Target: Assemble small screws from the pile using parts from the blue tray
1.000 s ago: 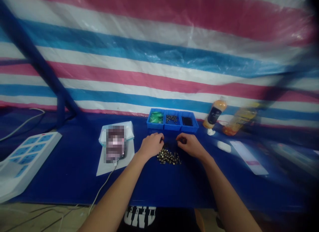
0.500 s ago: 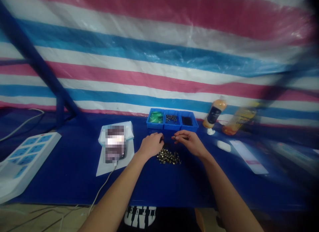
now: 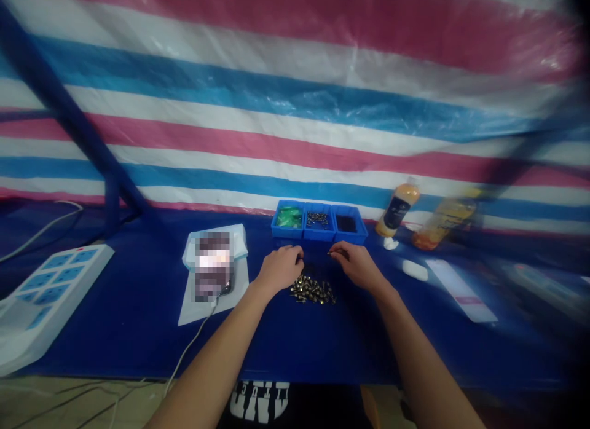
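A heap of small brass-coloured metal pieces (image 3: 313, 290) lies on the blue table in front of me. Just left of its far edge rests my left hand (image 3: 282, 268), fingers curled in; what they hold, if anything, is hidden. To the heap's upper right is my right hand (image 3: 357, 264), thumb and fingers pinched on a small metal piece whose tip shows. Beyond both hands stand three joined blue bins: the left bin (image 3: 287, 233) holds green pieces, the middle bin (image 3: 318, 235) silvery screw-like parts, the right bin (image 3: 351, 237) tiny dark parts.
On the left, a phone (image 3: 212, 275) with a cable lies on white paper, and a power strip (image 3: 69, 294) is further left. To the right are two drink bottles (image 3: 399, 209), a white case (image 3: 415, 270) and a pale flat card (image 3: 461, 291). A striped sheet (image 3: 276, 134) hangs behind.
My right hand has shifted slightly right, away from my left hand, and its fingers have curled in more. The left hand looks the same.
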{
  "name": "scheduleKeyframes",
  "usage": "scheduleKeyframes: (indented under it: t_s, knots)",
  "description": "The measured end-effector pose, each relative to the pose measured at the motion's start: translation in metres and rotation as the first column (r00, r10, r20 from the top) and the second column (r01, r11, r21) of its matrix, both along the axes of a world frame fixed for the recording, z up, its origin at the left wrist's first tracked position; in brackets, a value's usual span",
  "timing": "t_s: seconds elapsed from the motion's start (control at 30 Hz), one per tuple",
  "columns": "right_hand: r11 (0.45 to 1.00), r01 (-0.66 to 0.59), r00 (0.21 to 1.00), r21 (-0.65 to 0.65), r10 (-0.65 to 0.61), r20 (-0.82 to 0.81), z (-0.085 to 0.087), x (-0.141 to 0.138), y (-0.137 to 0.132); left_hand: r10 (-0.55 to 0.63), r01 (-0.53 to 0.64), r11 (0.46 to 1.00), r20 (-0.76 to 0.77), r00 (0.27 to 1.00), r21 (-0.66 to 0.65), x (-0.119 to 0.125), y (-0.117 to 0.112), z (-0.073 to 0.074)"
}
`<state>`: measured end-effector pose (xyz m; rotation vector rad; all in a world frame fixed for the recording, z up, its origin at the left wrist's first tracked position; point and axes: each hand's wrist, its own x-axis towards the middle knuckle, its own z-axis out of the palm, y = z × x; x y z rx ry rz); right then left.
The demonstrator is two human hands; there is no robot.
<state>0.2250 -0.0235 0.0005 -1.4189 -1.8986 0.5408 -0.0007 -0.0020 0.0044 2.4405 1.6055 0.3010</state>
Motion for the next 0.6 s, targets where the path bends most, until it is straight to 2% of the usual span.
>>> scheduleKeyframes:
  t_s: [0.07, 0.13, 0.23, 0.33, 0.4, 0.47, 0.53, 0.6]
  knots:
    - [0.999, 0.018, 0.988, 0.042, -0.024, 0.152, -0.004, 0.004, 0.002, 0.003, -0.003, 1.000, -0.001, 1.000, -0.006, 0.000, 0.000, 0.000]
    - [0.998, 0.023, 0.972, 0.064, -0.038, 0.231, -0.006, 0.005, 0.002, 0.007, -0.007, 1.000, -0.001, 1.000, -0.010, 0.000, -0.001, 0.001]
    - [0.997, 0.044, 0.968, 0.061, -0.057, 0.243, -0.005, 0.003, 0.000, 0.005, -0.005, 1.000, 0.003, 1.000, -0.007, 0.000, -0.001, 0.001]
    - [0.997, 0.075, 0.980, 0.009, -0.075, 0.182, -0.002, -0.002, -0.001, 0.004, -0.004, 1.000, 0.004, 1.000, -0.003, 0.000, 0.000, 0.000]
    - [0.994, 0.082, 0.994, -0.066, -0.076, 0.084, -0.002, -0.007, 0.000, 0.005, -0.005, 1.000, 0.002, 1.000, 0.002, 0.000, 0.001, -0.001]
    - [0.988, 0.076, 0.989, -0.133, -0.092, -0.115, -0.003, -0.012, 0.003, 0.000, 0.000, 1.000, 0.000, 1.000, 0.009, 0.000, 0.001, -0.002]
    - [0.986, 0.075, 0.927, -0.146, -0.123, -0.354, -0.004, -0.017, 0.006, -0.002, 0.002, 1.000, -0.003, 1.000, 0.014, 0.000, 0.002, -0.002]
    - [0.989, 0.081, 0.856, -0.122, -0.132, -0.499, -0.004, -0.019, 0.008, -0.004, 0.004, 1.000, -0.004, 1.000, 0.016, 0.000, 0.001, -0.002]
